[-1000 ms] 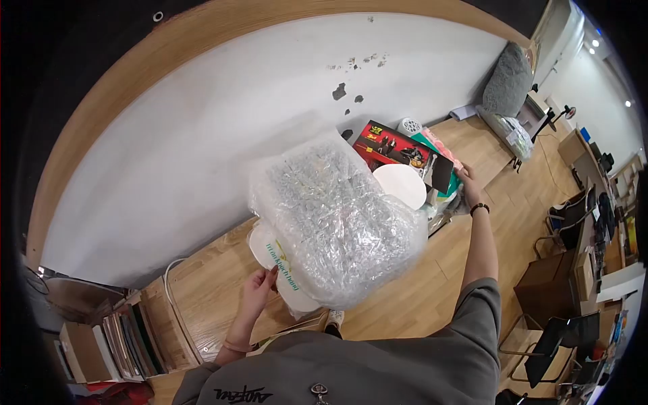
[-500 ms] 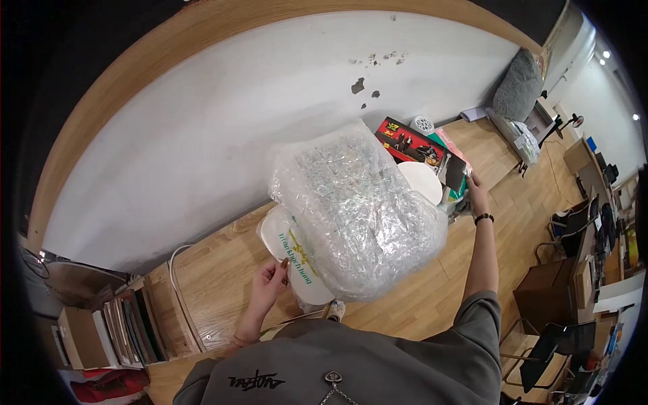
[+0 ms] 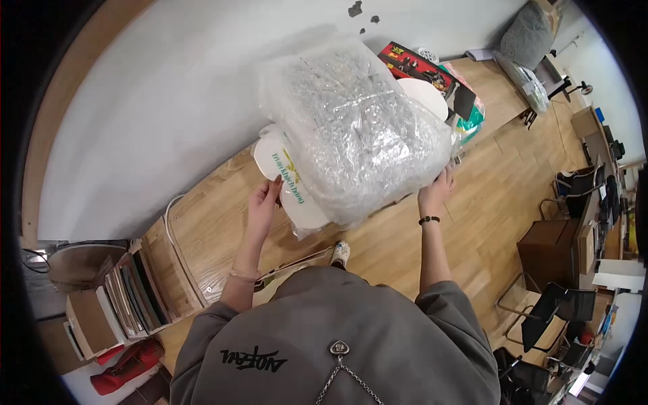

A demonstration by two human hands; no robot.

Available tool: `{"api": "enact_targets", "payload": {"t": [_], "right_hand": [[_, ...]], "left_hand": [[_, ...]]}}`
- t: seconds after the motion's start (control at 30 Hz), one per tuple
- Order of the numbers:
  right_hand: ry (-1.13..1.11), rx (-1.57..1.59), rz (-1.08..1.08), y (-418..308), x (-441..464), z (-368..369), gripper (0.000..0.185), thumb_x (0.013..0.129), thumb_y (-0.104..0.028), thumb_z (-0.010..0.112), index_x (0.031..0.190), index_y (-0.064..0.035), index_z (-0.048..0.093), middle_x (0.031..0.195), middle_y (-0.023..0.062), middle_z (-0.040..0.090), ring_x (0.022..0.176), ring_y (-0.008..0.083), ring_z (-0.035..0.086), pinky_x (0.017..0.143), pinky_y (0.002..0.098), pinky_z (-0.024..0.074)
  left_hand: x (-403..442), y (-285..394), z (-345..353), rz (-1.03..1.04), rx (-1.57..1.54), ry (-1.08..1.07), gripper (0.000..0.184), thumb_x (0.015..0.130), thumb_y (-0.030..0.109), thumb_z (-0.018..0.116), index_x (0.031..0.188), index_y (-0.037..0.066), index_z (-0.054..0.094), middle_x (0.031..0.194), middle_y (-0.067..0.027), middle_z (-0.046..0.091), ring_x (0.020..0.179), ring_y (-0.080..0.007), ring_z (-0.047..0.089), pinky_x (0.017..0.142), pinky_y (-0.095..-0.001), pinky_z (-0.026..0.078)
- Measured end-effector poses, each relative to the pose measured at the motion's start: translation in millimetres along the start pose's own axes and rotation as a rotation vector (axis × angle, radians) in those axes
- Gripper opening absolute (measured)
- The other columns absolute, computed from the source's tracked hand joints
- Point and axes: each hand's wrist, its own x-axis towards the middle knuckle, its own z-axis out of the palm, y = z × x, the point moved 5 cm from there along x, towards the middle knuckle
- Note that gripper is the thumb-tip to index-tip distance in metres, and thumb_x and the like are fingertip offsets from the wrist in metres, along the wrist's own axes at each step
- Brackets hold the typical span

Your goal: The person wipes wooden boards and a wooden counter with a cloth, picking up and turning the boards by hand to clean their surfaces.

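A big bundle wrapped in clear, shiny plastic (image 3: 368, 128) lies on the wooden bench top, against the white wall. From its left side sticks out a flat white piece with rounded ends and green lettering (image 3: 273, 158), partly under clear film. My left hand (image 3: 262, 202) pinches the edge of this white piece. At the bundle's lower right corner, my right hand (image 3: 437, 194) has its fingers closed on the plastic; the fingertips are partly hidden. Behind the bundle's right side are a white round-edged piece (image 3: 426, 96) and a red and black printed box (image 3: 415, 67).
A green and pink package (image 3: 472, 121) lies right of the box. Farther along the bench (image 3: 487, 88) rests a grey cushion (image 3: 526, 37). Upright boards and folders (image 3: 135, 293) stand at lower left. Desks and a black chair (image 3: 557, 310) are on the right.
My right hand has moved from the red box's end down and left to the bundle's corner. The view has tilted down, so the bundle sits higher. My left hand stays at the white piece.
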Motion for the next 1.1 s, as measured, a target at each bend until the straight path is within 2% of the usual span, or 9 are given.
{"api": "enact_targets", "payload": {"t": [0.2,0.33,0.47,0.53,0.57,0.67,0.87,0.97,1.1], "right_hand": [[-0.222,0.219,-0.256,-135.9,-119.7,-46.2,0.033,0.086,-0.009,0.058,0.117,0.0019,0.059,0.126,0.0177,0.052,0.112,0.0389,0.046,0.097,0.0452,0.0393],[-0.3,0.214,-0.343,-120.2,-123.1,-41.7,0.025,0.087,-0.011,0.062,0.108,0.0021,0.059,0.118,0.0182,0.055,0.113,0.0377,0.048,0.097,0.0465,0.0386],[-0.287,0.054,-0.218,-95.7,-81.7,-43.1,0.036,0.086,-0.012,0.061,0.119,0.0,0.058,0.126,0.0174,0.054,0.111,0.0374,0.048,0.094,0.0444,0.0399],[-0.299,0.133,-0.169,-94.6,-82.5,-37.6,0.034,0.085,-0.013,0.062,0.116,0.0002,0.06,0.125,0.0171,0.056,0.111,0.0363,0.05,0.094,0.044,0.0398],[-0.29,0.194,-0.102,-95.5,-84.4,-33.2,0.032,0.084,-0.013,0.063,0.113,0.0004,0.062,0.124,0.0169,0.058,0.11,0.0353,0.053,0.094,0.0436,0.0397],[-0.471,0.147,-0.223,-149.8,-111.5,-66.1,0.028,0.085,-0.011,0.063,0.109,0.002,0.065,0.124,0.0193,0.057,0.108,0.0366,0.055,0.093,0.0429,0.0432],[-0.793,0.273,-0.354,-194.1,-159.4,-82.6,0.031,0.082,-0.012,0.066,0.109,0.0024,0.066,0.127,0.0206,0.056,0.11,0.0361,0.056,0.093,0.0404,0.046],[-0.779,0.571,0.025,-182.0,-155.9,-75.8,0.03,0.079,-0.01,0.066,0.106,0.0024,0.067,0.122,0.0188,0.06,0.111,0.0312,0.059,0.093,0.037,0.0473],[-0.836,0.472,0.06,-187.3,-149.8,-81.8,0.033,0.077,-0.01,0.066,0.107,0.0025,0.067,0.121,0.0195,0.061,0.114,0.0297,0.059,0.091,0.0348,0.0484]], "left_hand": [[7.8,-4.0,-3.6,0.017,-0.01,-0.058,0.028,0.097,0.03,0.055,0.092,0.004,0.064,0.073,0.0038,0.058,0.061,-0.0048,0.047,0.058,-0.0213,0.038],[13.9,-0.1,1.3,0.017,0.049,-0.127,0.03,0.097,0.031,0.056,0.09,0.004,0.065,0.071,0.0027,0.059,0.061,-0.0059,0.049,0.057,-0.0219,0.04],[8.7,4.1,-3.6,0.036,0.054,-0.13,0.032,0.097,0.032,0.055,0.088,0.003,0.064,0.072,0.0003,0.06,0.063,-0.0077,0.054,0.059,-0.0239,0.045],[1.2,10.2,-6.2,-0.021,0.129,-0.221,0.033,0.098,0.034,0.051,0.09,0.004,0.061,0.081,-0.0045,0.063,0.072,-0.0123,0.06,0.071,-0.0262,0.049],[-7.8,12.5,-20.5,-0.027,0.121,-0.195,0.033,0.098,0.034,0.051,0.09,0.004,0.061,0.081,-0.0045,0.063,0.072,-0.0123,0.06,0.071,-0.0262,0.049],[-43.6,12.6,-66.8,-0.004,-0.123,-0.076,0.033,0.099,0.03,0.048,0.09,0.003,0.063,0.078,-0.0053,0.064,0.073,-0.0121,0.061,0.069,-0.0258,0.049],[-94.9,-14.6,-153.6,-0.111,-0.069,0.09,0.034,0.1,0.034,0.045,0.098,0.003,0.059,0.092,-0.0081,0.066,0.085,-0.0162,0.063,0.079,-0.0307,0.051],[-106.7,-24.1,-167.8,-0.165,-0.084,0.151,0.033,0.1,0.032,0.046,0.099,0.003,0.059,0.093,-0.0079,0.066,0.086,-0.0161,0.063,0.08,-0.0296,0.05],[-98.9,-21.4,-148.7,-0.109,-0.157,0.047,0.029,0.099,0.029,0.046,0.101,0.004,0.06,0.094,-0.0072,0.066,0.087,-0.015,0.062,0.081,-0.0275,0.049]]}}
